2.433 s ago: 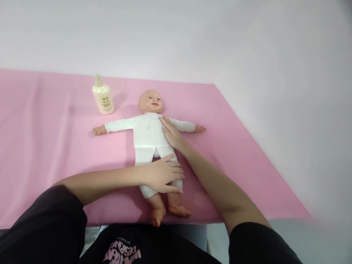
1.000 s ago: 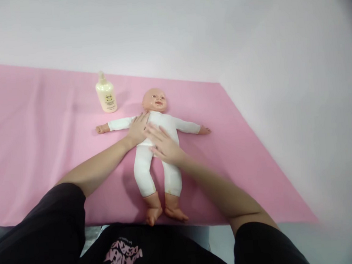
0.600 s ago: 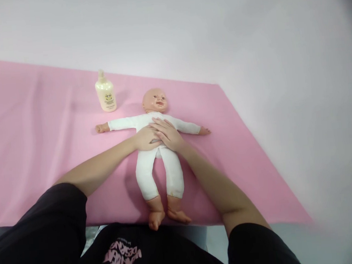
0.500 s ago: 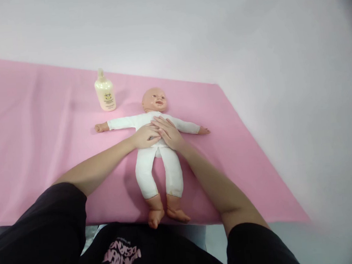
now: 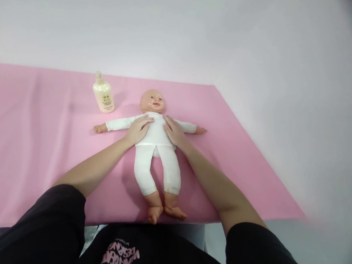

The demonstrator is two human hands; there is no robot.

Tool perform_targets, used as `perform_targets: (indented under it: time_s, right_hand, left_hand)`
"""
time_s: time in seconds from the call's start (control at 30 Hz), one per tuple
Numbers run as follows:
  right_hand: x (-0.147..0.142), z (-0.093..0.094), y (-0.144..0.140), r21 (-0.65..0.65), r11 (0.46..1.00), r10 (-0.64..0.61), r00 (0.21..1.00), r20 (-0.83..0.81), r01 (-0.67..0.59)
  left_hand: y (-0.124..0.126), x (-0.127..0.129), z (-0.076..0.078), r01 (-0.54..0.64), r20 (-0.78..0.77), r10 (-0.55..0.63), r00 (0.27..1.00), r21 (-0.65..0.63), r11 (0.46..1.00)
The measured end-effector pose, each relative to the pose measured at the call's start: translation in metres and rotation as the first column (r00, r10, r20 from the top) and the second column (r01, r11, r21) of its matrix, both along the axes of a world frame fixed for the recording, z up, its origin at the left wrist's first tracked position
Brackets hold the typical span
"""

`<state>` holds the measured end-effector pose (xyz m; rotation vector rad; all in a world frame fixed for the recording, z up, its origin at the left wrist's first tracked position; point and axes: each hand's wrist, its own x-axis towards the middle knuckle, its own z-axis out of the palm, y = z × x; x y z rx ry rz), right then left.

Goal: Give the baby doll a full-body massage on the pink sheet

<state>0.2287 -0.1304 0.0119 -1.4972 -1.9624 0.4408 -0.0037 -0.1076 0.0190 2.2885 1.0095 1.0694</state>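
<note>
A baby doll (image 5: 155, 133) in a white suit lies on its back, head away from me, arms stretched sideways and bare feet near the table's front edge. My left hand (image 5: 138, 129) rests open on the left side of its chest, fingers pointing up toward the shoulder. On the right side of the chest lies my right hand (image 5: 174, 131), also open, fingertips near the doll's shoulder. Neither hand grips anything. White cloth shows between the two hands.
A pump bottle (image 5: 103, 95) of pale yellow liquid stands upright beyond the doll's outstretched arm, left of its head. Pink cloth (image 5: 58, 149) with soft folds covers the table, whose right edge slants toward me. A pale wall or floor lies behind.
My hands have moved apart, from together over the middle of the doll's chest out to its two sides. The view has shifted slightly. The doll and bottle stay in place.
</note>
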Motion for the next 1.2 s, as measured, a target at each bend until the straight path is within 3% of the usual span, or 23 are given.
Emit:
perform_targets:
  time_s: [0.23, 0.4, 0.6, 0.8, 0.93, 1.07, 1.2]
  right_hand:
    - [0.019, -0.008, 0.007, 0.087, 0.989, -0.133, 0.984, 0.121, 0.123]
    - [0.032, -0.013, 0.01, 0.171, 0.968, -0.217, 0.956, 0.196, 0.185]
    - [0.034, -0.012, 0.009, 0.158, 0.953, -0.293, 0.922, 0.252, 0.26]
    - [0.042, -0.009, 0.007, 0.174, 0.891, -0.452, 0.85, 0.272, 0.419]
    - [0.046, -0.007, 0.006, 0.151, 0.862, -0.507, 0.827, 0.243, 0.484]
    - [0.04, -0.005, 0.002, 0.162, 0.838, -0.545, 0.801, 0.248, 0.521]
    - [0.022, 0.004, -0.007, 0.264, 0.861, -0.497, 0.829, 0.255, 0.435]
  left_hand:
    - [0.003, -0.009, 0.006, -0.205, -0.11, 0.196, 0.974, -0.08, 0.975]
    - [0.006, -0.013, 0.009, -0.247, -0.243, 0.235, 0.941, -0.02, 0.969]
    - [0.009, -0.025, 0.015, -0.372, -0.462, 0.363, 0.809, 0.076, 0.925]
    - [0.02, -0.043, 0.013, -0.501, -0.511, 0.48, 0.713, 0.108, 0.859]
    - [0.022, -0.047, 0.013, -0.512, -0.539, 0.489, 0.686, 0.121, 0.851]
    - [0.015, -0.042, 0.017, -0.452, -0.493, 0.477, 0.728, 0.178, 0.874]
    - [0.002, -0.029, 0.024, -0.356, -0.521, 0.394, 0.757, 0.177, 0.918]
